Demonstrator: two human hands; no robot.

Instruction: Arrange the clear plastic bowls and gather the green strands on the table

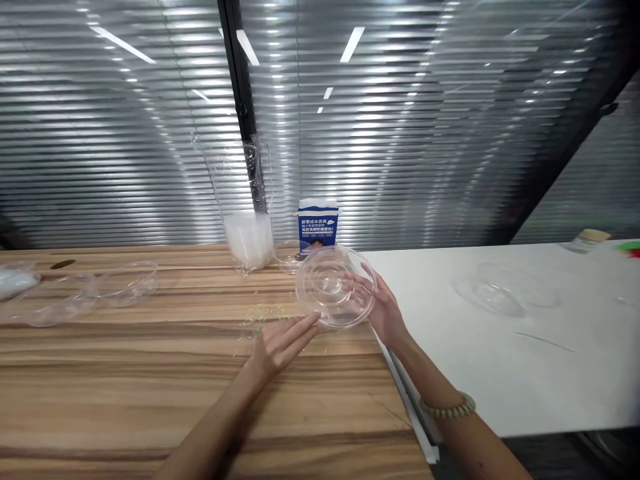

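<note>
A clear round plastic bowl, tilted with concentric rings showing, is held up above the table near the seam. My right hand grips its right side, and the fingers show through the clear plastic. At the lower edge, my left hand has its fingers stretched out, the tips at the rim. Thin greenish shreds lie on the wood beyond the left hand. Behind the bowl stand another clear container and a blue printed packet.
A stack of clear bowls in an open plastic bag stands at the back. More clear bowls sit at left on the wooden table. Clear plastic pieces and a jar rest on the white table. Blinds rise behind.
</note>
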